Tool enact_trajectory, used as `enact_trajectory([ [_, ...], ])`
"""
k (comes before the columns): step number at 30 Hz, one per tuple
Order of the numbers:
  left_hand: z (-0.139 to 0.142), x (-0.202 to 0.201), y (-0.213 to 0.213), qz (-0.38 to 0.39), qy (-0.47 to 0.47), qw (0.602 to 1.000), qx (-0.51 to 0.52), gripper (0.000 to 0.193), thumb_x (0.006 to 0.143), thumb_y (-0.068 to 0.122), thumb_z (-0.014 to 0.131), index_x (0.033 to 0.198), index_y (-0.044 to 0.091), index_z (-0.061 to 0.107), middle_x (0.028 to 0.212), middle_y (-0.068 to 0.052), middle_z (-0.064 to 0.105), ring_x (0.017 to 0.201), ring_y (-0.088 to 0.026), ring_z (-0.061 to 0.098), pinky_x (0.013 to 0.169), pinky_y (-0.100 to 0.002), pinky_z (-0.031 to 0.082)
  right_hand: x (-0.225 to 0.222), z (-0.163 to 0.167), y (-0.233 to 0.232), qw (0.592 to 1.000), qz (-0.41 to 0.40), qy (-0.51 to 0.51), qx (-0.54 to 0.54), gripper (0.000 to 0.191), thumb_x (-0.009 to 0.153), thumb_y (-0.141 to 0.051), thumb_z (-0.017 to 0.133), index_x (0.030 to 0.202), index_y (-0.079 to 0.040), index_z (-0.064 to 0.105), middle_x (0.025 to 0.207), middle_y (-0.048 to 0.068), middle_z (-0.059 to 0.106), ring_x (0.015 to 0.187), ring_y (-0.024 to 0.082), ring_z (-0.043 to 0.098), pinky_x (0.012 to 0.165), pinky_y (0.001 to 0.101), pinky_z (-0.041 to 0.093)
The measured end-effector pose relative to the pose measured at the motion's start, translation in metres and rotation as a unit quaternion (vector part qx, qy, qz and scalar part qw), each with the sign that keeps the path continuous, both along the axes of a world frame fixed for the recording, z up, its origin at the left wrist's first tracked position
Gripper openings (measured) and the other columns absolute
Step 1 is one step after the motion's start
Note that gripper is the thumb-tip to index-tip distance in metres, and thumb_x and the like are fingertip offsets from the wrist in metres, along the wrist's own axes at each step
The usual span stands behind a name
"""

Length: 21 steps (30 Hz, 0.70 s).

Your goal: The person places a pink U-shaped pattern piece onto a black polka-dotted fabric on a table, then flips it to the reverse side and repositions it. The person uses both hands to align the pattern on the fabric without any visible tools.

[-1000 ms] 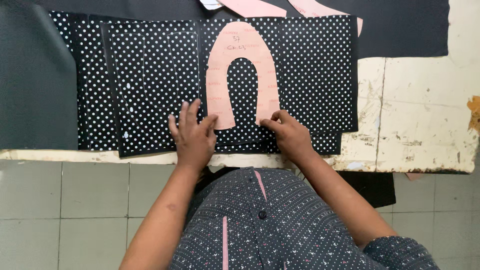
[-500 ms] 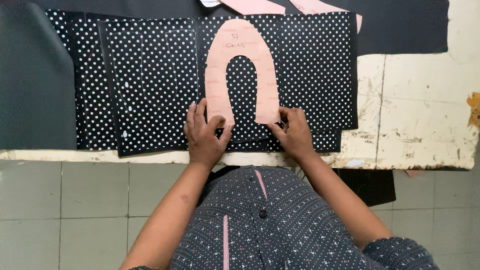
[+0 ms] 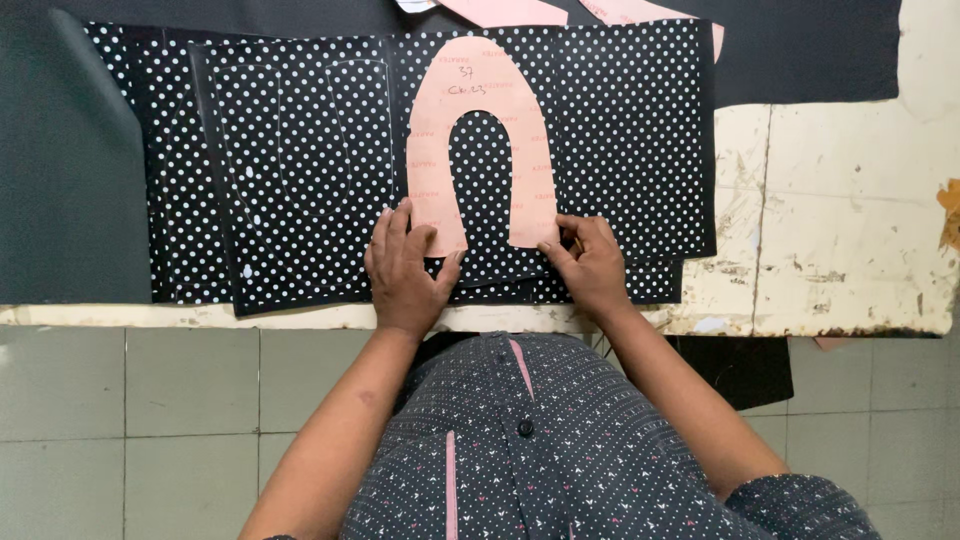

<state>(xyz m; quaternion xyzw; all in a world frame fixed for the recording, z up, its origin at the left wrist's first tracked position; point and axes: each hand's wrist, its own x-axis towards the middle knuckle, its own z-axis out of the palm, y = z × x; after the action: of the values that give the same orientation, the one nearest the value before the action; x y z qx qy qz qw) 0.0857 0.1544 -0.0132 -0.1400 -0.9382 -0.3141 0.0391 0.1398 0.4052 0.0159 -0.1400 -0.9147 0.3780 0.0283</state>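
Note:
A pink horseshoe-shaped paper pattern (image 3: 487,100) lies flat on black fabric with white polka dots (image 3: 300,170), spread over a worn white table (image 3: 840,220). My left hand (image 3: 405,270) presses with spread fingers on the pattern's lower left leg. My right hand (image 3: 590,262) rests at the tip of the lower right leg, fingers curled and pinching at its edge. Faint traced outlines show on the fabric to the left of the pattern.
More pink pattern pieces (image 3: 500,10) lie at the far edge. Plain dark sheet material (image 3: 60,170) covers the table's left and back. The table's front edge (image 3: 200,315) runs just below my hands, over a tiled floor (image 3: 120,430).
My left hand has moved right and up onto the pattern's left leg. My right hand stays at the right leg's tip. The pattern has barely shifted.

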Motion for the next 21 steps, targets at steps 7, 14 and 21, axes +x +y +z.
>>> enact_trajectory([
  [7,-0.0007,0.0003,-0.0006,0.0,-0.001,1.0,0.005,0.048,0.088,0.043,0.076,0.119,0.011,0.061,0.158,-0.015,0.042,0.149,-0.035,0.032,0.118,-0.053,0.026,-0.0005,-0.0005,0.0012,1.0,0.004,-0.001,0.009,0.041,0.089,-0.025,0.08,0.122,-0.004,0.066,0.103,0.005,0.057,0.08,0.013,0.058,0.07,0.0275,0.054],
  [14,-0.0013,0.0009,-0.0015,-0.004,0.023,1.0,0.02,0.038,0.086,0.039,0.08,0.114,0.015,0.073,0.155,-0.015,0.047,0.146,-0.036,0.036,0.117,-0.051,0.03,-0.0008,0.0009,0.0013,1.0,0.001,-0.017,0.009,0.041,0.088,-0.025,0.08,0.121,-0.005,0.066,0.1,0.004,0.057,0.075,0.011,0.057,0.066,0.0271,0.052],
  [21,-0.0004,0.0009,-0.0033,-0.013,0.031,0.999,0.033,0.034,0.085,0.031,0.078,0.113,0.013,0.075,0.153,-0.016,0.049,0.145,-0.037,0.037,0.115,-0.053,0.03,-0.0009,0.0009,0.0028,1.0,0.013,-0.005,0.02,0.041,0.088,-0.024,0.08,0.121,-0.005,0.066,0.1,0.003,0.056,0.076,0.011,0.055,0.067,0.0265,0.051],
])
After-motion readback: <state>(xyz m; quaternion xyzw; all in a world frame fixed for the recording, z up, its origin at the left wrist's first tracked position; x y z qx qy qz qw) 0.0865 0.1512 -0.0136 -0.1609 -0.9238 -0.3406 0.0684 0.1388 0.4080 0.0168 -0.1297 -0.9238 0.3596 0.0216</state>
